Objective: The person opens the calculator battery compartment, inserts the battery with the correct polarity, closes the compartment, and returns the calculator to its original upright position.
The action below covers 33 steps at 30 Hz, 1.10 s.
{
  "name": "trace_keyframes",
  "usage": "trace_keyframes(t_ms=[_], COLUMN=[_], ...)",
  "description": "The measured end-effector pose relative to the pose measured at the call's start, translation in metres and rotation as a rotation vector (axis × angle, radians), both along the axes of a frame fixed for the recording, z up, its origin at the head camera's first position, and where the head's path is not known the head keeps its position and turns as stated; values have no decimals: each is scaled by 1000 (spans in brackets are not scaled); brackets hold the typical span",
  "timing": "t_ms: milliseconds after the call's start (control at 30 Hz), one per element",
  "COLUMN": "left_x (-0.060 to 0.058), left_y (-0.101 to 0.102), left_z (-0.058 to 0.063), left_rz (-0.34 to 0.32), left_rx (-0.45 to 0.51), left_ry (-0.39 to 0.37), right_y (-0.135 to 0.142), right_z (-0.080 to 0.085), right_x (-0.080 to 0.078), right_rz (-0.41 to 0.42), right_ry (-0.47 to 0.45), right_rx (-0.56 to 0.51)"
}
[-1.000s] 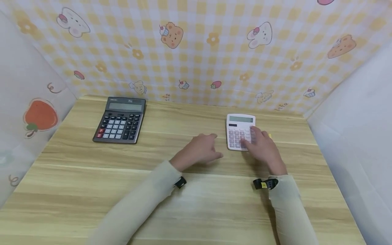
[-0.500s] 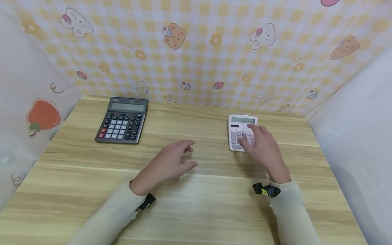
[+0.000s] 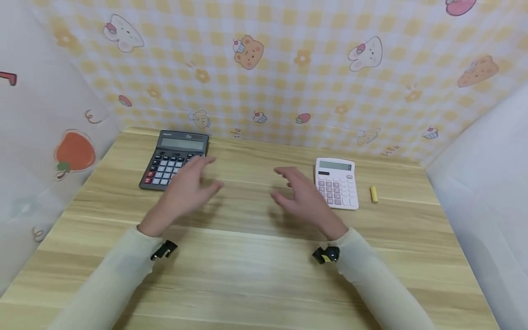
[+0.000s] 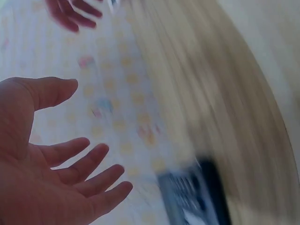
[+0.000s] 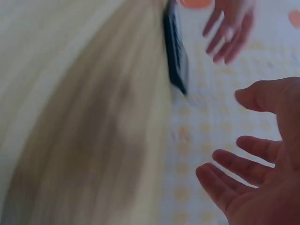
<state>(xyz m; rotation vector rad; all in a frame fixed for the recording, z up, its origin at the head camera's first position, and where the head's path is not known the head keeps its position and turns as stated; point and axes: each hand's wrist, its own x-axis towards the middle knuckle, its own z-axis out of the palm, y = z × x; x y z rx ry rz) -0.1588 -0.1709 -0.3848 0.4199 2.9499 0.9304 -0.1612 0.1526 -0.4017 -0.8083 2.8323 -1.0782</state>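
In the head view my left hand (image 3: 181,190) hovers by the dark grey calculator (image 3: 183,144), hiding its lower right keys. Its fingers are spread and hold nothing, as the left wrist view also shows. My right hand (image 3: 303,197) is in the air left of the white calculator (image 3: 348,183) and covers a bit of its left edge. The thumb and fingers of that hand are apart, with nothing between them in the right wrist view. Both calculators lie face up on the table, the white one with its display on.
A small yellow battery (image 3: 373,195) lies right of the white calculator. The wooden table (image 3: 247,284) meets a yellow checked cloth wall (image 3: 280,87) at the back. White cloth hangs at both sides.
My left hand has moved left to the dark grey calculator. The right hand has left the white calculator and moved left, uncovering its keys and the yellow battery.
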Motion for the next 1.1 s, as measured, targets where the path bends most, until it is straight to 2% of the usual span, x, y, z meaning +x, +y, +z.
trace_keyframes(t_ms=[100,200,367,500,633,733,933,1100], left_x=[-13,-24,-37,-45,-50,-52,-53,-52], left_y=[-26,-52,-91,-112,-122,-123,-118,-113], left_z=[-5,-13,-27,-32,-31,-30,-29,-28], left_rz=[72,130,234,280,297,308,295,292], left_rx=[-23,-25,-15,-12,4,10,4,30], left_ry=[-27,-49,-86,-155,-241,-285,-291,-310], right_y=[-24,-47,-80,-105,-129,-145,-167,-176], right_z=[-5,-9,-16,-24,-29,-32,-31,-31], right_x=[-6,-12,-21,-27,-28,-29,-30,-31], right_rz=[61,76,41,17,8,17,21,-14], right_ry=[-101,-224,-441,-603,-730,-776,-819,-836], right_rx=[-76,-168,-304,-401,-491,-523,-563,-593])
